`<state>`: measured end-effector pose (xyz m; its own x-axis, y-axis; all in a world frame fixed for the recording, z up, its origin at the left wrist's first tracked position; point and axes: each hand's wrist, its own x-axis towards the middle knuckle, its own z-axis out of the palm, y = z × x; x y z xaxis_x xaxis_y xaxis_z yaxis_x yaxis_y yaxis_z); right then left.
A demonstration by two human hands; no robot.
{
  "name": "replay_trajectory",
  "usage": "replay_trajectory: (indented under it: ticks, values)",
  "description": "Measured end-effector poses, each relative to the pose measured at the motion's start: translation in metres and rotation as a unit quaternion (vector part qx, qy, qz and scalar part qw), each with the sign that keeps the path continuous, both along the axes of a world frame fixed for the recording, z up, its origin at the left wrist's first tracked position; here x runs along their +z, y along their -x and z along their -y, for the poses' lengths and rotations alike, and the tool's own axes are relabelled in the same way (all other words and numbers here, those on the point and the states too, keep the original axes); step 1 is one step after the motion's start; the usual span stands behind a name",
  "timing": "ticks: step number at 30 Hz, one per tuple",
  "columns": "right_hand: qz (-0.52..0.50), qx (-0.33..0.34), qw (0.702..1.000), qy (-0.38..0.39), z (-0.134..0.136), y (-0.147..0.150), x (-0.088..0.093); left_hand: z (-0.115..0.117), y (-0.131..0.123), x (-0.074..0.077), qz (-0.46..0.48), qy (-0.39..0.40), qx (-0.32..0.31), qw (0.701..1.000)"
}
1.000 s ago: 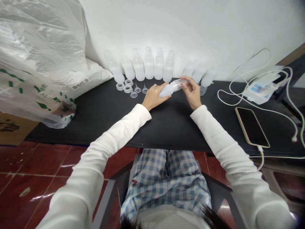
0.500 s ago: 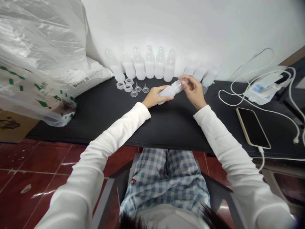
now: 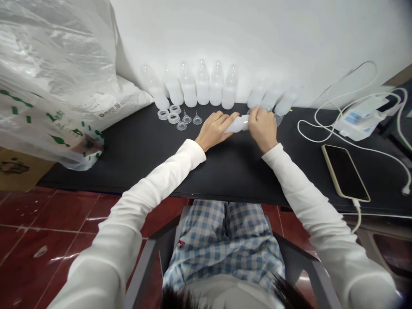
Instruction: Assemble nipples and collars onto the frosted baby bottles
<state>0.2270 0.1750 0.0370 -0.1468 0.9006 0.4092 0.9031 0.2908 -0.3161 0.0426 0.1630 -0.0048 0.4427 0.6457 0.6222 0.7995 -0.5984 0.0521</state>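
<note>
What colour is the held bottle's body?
The bottle body is cloudy white, seen in the head view.

We have a black table (image 3: pixel 225 171) before us. Along its far edge we count six domed bottles (image 3: pixel 203 88) in a row and, past a gap to the right, three more bottles (image 3: pixel 271 95), with clear caps (image 3: pixel 279 119) partly hidden in front. Before the row's left half, we find three rings (image 3: pixel 174 122) beside three nipples (image 3: pixel 197 120). To our right lie a phone (image 3: pixel 346 172), a power strip (image 3: pixel 354 124) and a looped cable (image 3: pixel 319 142); to our left, a parcel (image 3: pixel 106 105) and a green-printed bag (image 3: pixel 64 137).
</note>
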Motion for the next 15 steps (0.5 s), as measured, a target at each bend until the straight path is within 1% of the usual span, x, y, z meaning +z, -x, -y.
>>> replay_trajectory:
  ticks: [2,4,6,8,10,12,15]
  values:
    - [-0.008,0.011,1.000,0.010,-0.003,-0.003,-0.006,-0.003,0.003,0.001,-0.030,-0.002,0.001,1.000]
    - [-0.023,0.027,0.999,0.026,-0.006,-0.007,-0.009,-0.006,0.006,0.001,-0.033,0.013,0.008,0.999]
    - [-0.026,0.074,0.997,0.025,-0.007,-0.012,-0.010,-0.008,0.009,-0.001,-0.009,0.044,0.017,0.999]
    - [-0.005,0.139,0.990,0.001,-0.008,-0.017,-0.009,-0.009,0.010,-0.003,0.027,0.086,0.009,0.996]
    - [0.024,0.164,0.986,-0.026,-0.008,-0.020,-0.009,-0.009,0.011,-0.003,0.053,0.121,-0.010,0.991]
    - [0.035,0.141,0.988,-0.044,-0.008,-0.018,-0.011,-0.007,0.011,-0.003,0.059,0.127,-0.017,0.990]
    - [0.004,0.075,0.996,-0.043,-0.012,-0.012,-0.018,-0.006,0.011,-0.001,0.033,0.087,0.002,0.996]
